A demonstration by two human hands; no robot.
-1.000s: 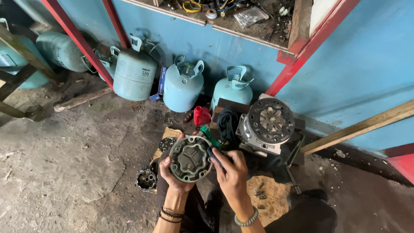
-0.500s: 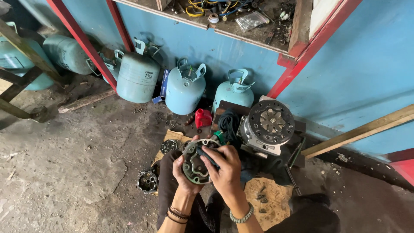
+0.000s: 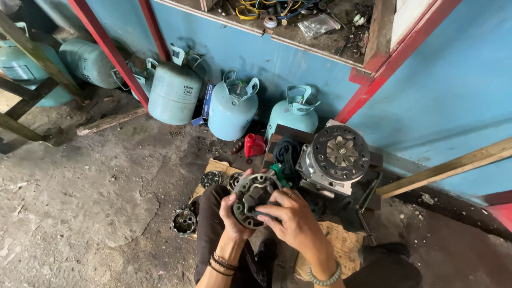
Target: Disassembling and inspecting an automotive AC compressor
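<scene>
Left hand [image 3: 233, 216] cups the round metal housing [image 3: 255, 193] from behind, tilting its face up for a clear look, while the right hand [image 3: 290, 220] closes fingers across its front edge. Just beyond the grip stands the compressor body [image 3: 336, 159]; small parts lie on cardboard [image 3: 213, 169] leftward.

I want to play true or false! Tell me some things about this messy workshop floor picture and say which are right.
1. Both hands, left hand and right hand, hold a round metal part. True.
2. The gas cylinders are bright yellow. False: pale blue-green.
3. A small red container sits on the floor. True.
4. The wall is green. False: blue with red posts.
5. The right wrist is bare. False: it wears a bead bracelet.
</scene>
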